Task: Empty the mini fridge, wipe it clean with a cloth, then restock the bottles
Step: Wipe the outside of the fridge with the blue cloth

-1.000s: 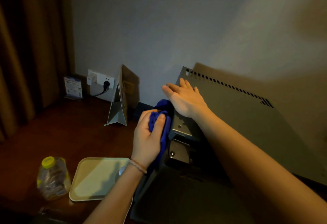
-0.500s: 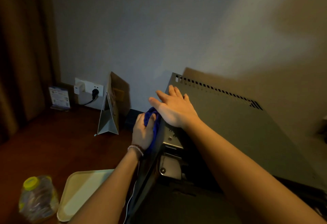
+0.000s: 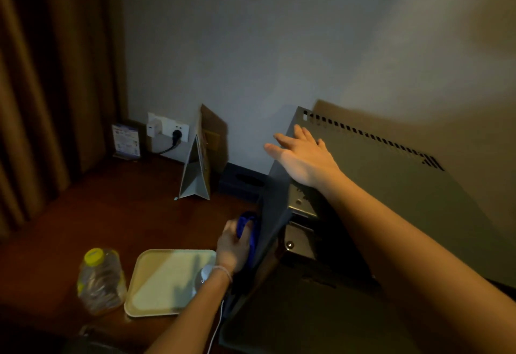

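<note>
While the left hand (image 3: 236,244) grips the blue cloth (image 3: 250,235) and presses it on the outer side wall of the mini fridge (image 3: 391,186), just left of the frame centre and a bit low, the right hand (image 3: 303,158) lies flat on the fridge top near its upper left corner, fingers straight and spread, holding nothing. The step in hand looks like wiping the side panel. To do it well, the person should keep the right palm firm on top so the box does not slide or tip, and move the cloth in long strokes w/ even pressure down to the bottom edge, folding the cloth over when one face gets dirty. Light is poor, so dirt is hard to see; slow passes are safer.

Near the wiping hand, at lower left of the frame, a pale tray (image 3: 156,295) lies on the dark wooden table (image 3: 83,214), and a clear bottle w/ yellow cap (image 3: 100,278) stands just left of it. Another small clear bottle seems partly hidden under the left wrist, I cannot tell for sure. Further back, at centre left, stand a folded tent card (image 3: 195,177), a small sign (image 3: 125,139) and a wall socket (image 3: 170,130) w/ a plug and cable. A low stroke may knock the tray edge, and a thin white cord at the bottom edge of the frame, beside the left forearm, could catch the arm.
</note>
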The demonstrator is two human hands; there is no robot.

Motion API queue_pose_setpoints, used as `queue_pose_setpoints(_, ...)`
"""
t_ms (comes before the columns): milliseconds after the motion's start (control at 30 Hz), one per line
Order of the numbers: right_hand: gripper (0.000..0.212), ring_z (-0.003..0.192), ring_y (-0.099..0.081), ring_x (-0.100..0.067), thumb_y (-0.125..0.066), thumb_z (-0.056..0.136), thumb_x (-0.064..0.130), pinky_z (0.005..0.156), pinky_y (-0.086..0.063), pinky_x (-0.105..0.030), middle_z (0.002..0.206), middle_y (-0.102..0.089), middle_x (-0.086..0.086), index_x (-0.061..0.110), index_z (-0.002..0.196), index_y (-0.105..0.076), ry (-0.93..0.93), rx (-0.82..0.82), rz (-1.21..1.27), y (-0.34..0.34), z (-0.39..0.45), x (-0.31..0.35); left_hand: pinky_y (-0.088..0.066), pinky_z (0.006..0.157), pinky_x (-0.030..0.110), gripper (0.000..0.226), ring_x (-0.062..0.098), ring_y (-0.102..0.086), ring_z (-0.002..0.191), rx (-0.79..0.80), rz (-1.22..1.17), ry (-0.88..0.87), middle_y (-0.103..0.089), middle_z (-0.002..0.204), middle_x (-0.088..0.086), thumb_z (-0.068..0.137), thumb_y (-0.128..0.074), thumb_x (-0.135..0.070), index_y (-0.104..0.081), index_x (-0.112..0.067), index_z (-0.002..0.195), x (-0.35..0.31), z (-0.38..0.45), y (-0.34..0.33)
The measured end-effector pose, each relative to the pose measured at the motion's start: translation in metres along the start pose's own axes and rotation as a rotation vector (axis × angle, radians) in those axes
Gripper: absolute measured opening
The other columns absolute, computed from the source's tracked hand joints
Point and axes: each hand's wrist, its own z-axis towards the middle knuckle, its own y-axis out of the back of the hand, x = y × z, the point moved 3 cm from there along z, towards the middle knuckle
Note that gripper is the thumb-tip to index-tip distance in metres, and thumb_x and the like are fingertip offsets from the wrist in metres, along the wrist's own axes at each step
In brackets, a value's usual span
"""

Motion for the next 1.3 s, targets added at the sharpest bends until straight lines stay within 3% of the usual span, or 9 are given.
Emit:
queue_pose_setpoints(200, 0.064, 0.153, 0.004, -0.022, -0.029, 0.1, 0.062, 0.121, 0.001, -0.051, 0.167, -0.002, -0.007, 0.029, 0.155, -0.03, -0.002, -0.032, 0.015, 0.002, -0.004, 0.001, -0.049, 0.068, 0.036, 0.01, 0.026, -0.062, 0.078, -0.007, -0.006, -0.069, -0.062, 0.093, 0.015, 0.099, -0.054, -0.03, -0.055, -0.025, 0.09, -0.012, -0.047, 0.016)
queue_pose_setpoints(300, 0.063, 0.153, -0.001, -0.024, -0.027, 0.102, 0.058, 0.122, -0.005, -0.052, 0.167, -0.006, -0.009, 0.024, 0.156, -0.03, 0.013, -0.042, -0.016, 0.001, -0.014, 0.001, -0.044, 0.061, 0.025, 0.017, 0.017, -0.057, 0.07, 0.011, -0.036, -0.125, -0.058, 0.088, 0.014, 0.099, -0.054, -0.024, -0.056, -0.018, 0.083, -0.033, -0.067, 0.022)
queue_pose_setpoints(500, 0.063, 0.153, 0.004, -0.027, -0.021, 0.103, 0.055, 0.12, -0.005, -0.053, 0.167, 0.002, -0.009, 0.025, 0.158, -0.018, 0.059, 0.026, -0.081, -0.006, -0.063, 0.004, -0.048, 0.075, 0.022, 0.015, 0.009, -0.061, 0.082, -0.017, 0.021, -0.329, -0.059, 0.094, 0.002, 0.098, -0.057, -0.021, -0.066, -0.016, 0.087, -0.076, -0.096, 0.033)
queue_pose_setpoints(667, 0.065, 0.153, 0.009, -0.023, -0.017, 0.103, 0.058, 0.123, 0.0, -0.048, 0.167, 0.007, -0.005, 0.029, 0.16, -0.007, 0.093, 0.012, -0.057, -0.013, -0.118, 0.008, -0.045, 0.073, 0.013, 0.01, 0.0, -0.06, 0.081, -0.038, 0.159, -0.445, -0.062, 0.091, -0.005, 0.096, -0.06, -0.022, -0.065, -0.027, 0.089, -0.102, -0.112, 0.043)
queue_pose_setpoints(833, 0.062, 0.153, 0.009, -0.024, -0.014, 0.104, 0.056, 0.123, 0.003, -0.049, 0.167, 0.004, -0.005, 0.031, 0.159, -0.006, 0.114, -0.057, -0.037, -0.02, -0.156, 0.011, -0.049, 0.081, 0.031, 0.009, 0.009, -0.059, 0.085, -0.091, 0.454, -0.507, -0.059, 0.091, -0.012, 0.095, -0.058, -0.037, -0.062, -0.032, 0.088, -0.109, -0.121, 0.056)
queue_pose_setpoints(1000, 0.07, 0.152, 0.012, -0.031, -0.016, 0.103, 0.057, 0.121, 0.006, -0.054, 0.166, 0.006, -0.014, 0.018, 0.159, -0.004, 0.112, -0.129, -0.091, -0.032, -0.184, 0.032, -0.048, 0.085, 0.034, 0.031, 0.018, -0.055, 0.091, -0.08, 0.789, -0.553, -0.059, 0.1, -0.009, 0.09, -0.047, -0.056, -0.062, -0.029, 0.095, -0.113, -0.128, 0.078)
queue_pose_setpoints(1167, 0.065, 0.153, 0.006, -0.027, -0.019, 0.104, 0.052, 0.121, 0.005, -0.054, 0.166, -0.009, -0.01, 0.015, 0.158, -0.019, 0.317, -0.243, -0.212, -0.042, -0.183, 0.082, -0.049, 0.087, 0.043, 0.03, 0.027, -0.052, 0.094, -0.111, 0.909, -0.519, -0.059, 0.106, -0.001, 0.093, -0.05, -0.045, -0.061, -0.019, 0.102, -0.123, -0.122, 0.113)
queue_pose_setpoints(1300, 0.067, 0.153, -0.003, -0.032, -0.022, 0.103, 0.051, 0.122, -0.001, -0.055, 0.163, -0.019, -0.015, 0.011, 0.156, -0.024, 0.323, -0.288, -0.345, -0.056, -0.17, 0.105, -0.046, 0.089, 0.038, 0.032, 0.025, -0.047, 0.104, -0.176, 1.052, -0.454, -0.056, 0.117, -0.007, 0.097, -0.047, -0.049, -0.061, -0.022, 0.109, -0.117, -0.107, 0.156)
